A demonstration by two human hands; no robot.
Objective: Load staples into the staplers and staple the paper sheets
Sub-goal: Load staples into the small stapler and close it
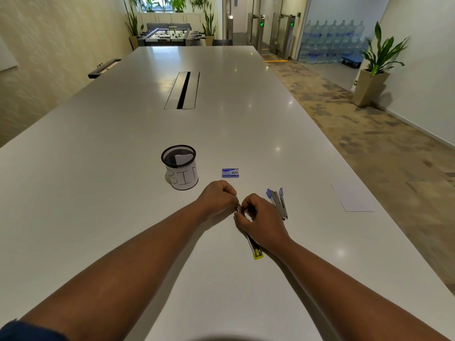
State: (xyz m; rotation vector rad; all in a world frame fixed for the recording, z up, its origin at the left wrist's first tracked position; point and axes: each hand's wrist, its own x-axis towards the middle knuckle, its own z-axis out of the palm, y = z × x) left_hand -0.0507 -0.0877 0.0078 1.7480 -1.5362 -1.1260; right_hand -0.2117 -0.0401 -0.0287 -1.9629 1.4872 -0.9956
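**Between my two hands: a stapler half loaded, paper not stapled yet**

Between my hands sits the yellow-tipped stapler [256,249], lying on the white table [123,168] with its yellow end pointing back toward me. My right hand [262,223] curls over its front part and holds it down. My left hand [216,198] is bunched up, and its fingertips pinch something small and shiny right at the stapler's front end. I think it is a strip of staples going in, but it is too small for me to be sure

Just to the right of my right hand lies the blue stapler [279,203], flipped open on the table, with no hand on it. I cannot tell if it has staples inside. A little way past my hands sits the staple box [230,173], closed or nearly so. Past my left hand stands the mesh cup [180,167] with "BIN" on its label

Far off to the right of my right hand lies the paper sheet [352,198], flat and on its own

So I judge we are early on: loading is under way on one stapler, the other one may need filling, and all the stapling is left to do
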